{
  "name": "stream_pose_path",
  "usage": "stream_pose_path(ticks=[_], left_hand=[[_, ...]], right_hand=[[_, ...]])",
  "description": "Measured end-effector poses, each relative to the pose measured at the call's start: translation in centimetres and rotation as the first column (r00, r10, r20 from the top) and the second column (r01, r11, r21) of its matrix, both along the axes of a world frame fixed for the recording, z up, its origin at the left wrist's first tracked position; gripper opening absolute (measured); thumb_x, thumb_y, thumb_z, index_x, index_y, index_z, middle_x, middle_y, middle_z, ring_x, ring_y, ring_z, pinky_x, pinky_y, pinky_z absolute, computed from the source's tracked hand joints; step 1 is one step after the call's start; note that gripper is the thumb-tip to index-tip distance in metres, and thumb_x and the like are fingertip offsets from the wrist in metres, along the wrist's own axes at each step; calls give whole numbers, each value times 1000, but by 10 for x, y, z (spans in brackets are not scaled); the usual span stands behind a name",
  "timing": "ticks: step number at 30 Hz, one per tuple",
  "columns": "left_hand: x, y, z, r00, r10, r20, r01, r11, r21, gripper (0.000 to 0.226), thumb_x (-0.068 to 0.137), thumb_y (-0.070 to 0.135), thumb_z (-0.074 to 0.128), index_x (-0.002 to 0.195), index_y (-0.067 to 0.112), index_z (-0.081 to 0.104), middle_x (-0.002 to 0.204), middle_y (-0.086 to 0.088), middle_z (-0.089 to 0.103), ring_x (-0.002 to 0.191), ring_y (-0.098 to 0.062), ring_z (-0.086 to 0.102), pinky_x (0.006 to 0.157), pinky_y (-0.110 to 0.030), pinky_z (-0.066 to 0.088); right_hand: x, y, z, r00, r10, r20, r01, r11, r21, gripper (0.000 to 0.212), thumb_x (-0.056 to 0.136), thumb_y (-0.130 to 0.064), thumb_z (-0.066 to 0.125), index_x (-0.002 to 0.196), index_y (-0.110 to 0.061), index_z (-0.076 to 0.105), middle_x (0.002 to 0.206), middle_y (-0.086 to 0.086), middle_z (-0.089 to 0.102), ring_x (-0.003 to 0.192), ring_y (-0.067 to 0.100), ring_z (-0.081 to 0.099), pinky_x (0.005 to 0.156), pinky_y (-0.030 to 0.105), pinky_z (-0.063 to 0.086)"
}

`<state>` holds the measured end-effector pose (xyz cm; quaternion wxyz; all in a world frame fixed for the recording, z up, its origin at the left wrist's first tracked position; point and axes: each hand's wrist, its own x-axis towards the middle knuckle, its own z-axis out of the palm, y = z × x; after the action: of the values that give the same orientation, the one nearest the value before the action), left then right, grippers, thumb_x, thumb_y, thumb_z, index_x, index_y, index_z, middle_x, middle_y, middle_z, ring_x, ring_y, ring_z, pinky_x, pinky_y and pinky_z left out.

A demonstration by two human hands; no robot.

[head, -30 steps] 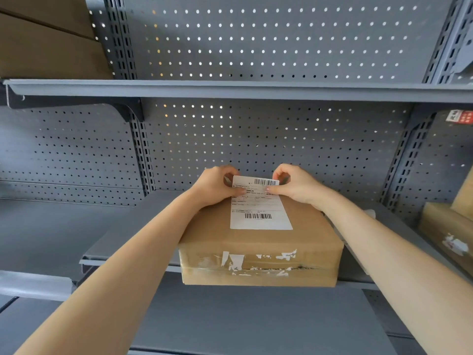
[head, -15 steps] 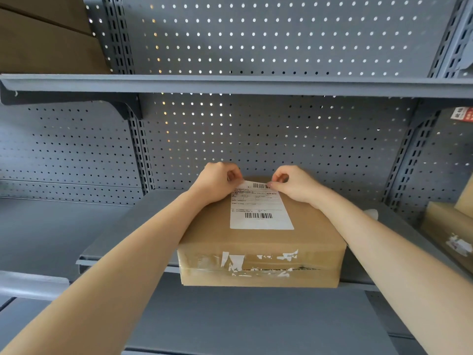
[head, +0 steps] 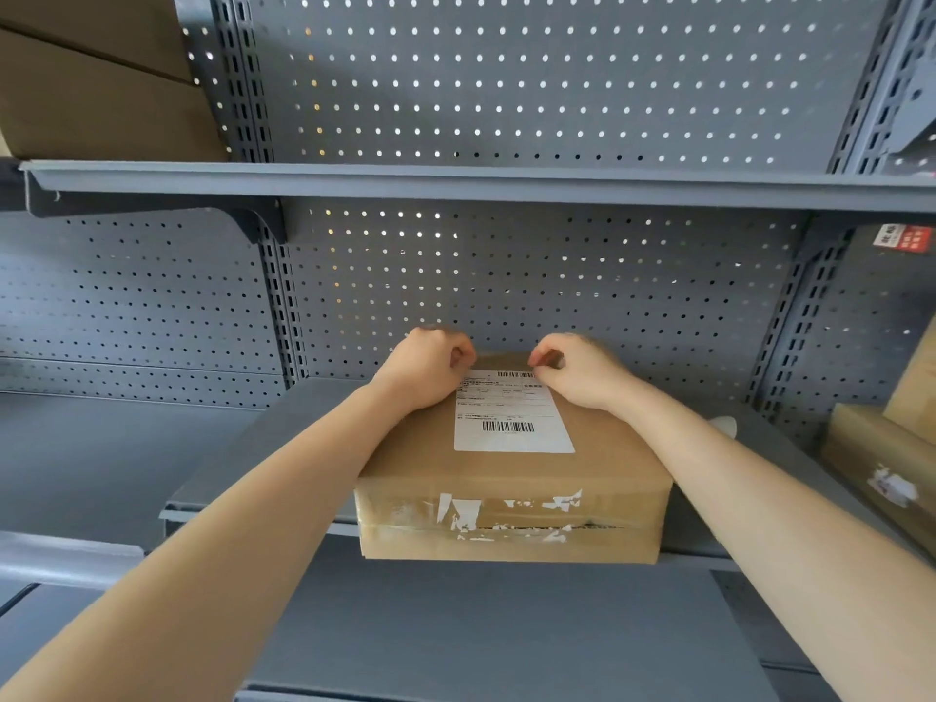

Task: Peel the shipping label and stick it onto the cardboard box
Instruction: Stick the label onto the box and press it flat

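A brown cardboard box [head: 511, 478] sits at the front edge of a grey metal shelf [head: 243, 448], with torn white tape scraps on its front face. A white shipping label [head: 511, 418] with barcodes lies flat on the box top. My left hand [head: 425, 369] pinches the label's far left corner with curled fingers. My right hand [head: 577, 369] pinches the far right corner the same way. Both hands rest on the far edge of the box top.
A grey pegboard back panel stands behind the box. An upper shelf [head: 456, 182] runs above, bearing a brown box [head: 96, 88] at the top left. More cardboard boxes [head: 881, 468] sit at the right. A lower shelf [head: 506, 630] lies beneath.
The label's far edge, lifted a second ago, has come down flat onto the box top. Both hands moved with it toward the box's far edge.
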<state>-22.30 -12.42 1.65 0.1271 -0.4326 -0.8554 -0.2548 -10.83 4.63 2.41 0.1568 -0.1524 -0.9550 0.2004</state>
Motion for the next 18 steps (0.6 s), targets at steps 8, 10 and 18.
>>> stream_pose_path(ticks=[8,10,18], left_hand=[[27,2,1,987,-38,156,83,953,-291,41,101,34,32,135,22,52,129,-8,60,119,-28,54,101,-36,41],[31,3,2,981,-33,191,98,935,-342,45,102,36,29,144,23,40,147,-6,46,134,-26,42,111,-36,32],[27,3,-4,994,-1,111,64,821,-567,53,103,36,13,154,22,7,163,4,3,150,-15,2,121,-41,9]], right_hand=[[7,-22,-6,972,104,211,-140,977,159,50,99,-26,32,149,-24,29,158,-8,24,146,16,19,118,41,17],[7,-24,-6,960,112,257,-155,976,154,51,101,-28,28,151,-24,23,159,-10,17,147,13,14,120,39,13],[13,-27,-8,925,46,377,-143,962,234,54,101,-43,11,153,-27,8,160,-12,3,148,11,4,119,41,2]])
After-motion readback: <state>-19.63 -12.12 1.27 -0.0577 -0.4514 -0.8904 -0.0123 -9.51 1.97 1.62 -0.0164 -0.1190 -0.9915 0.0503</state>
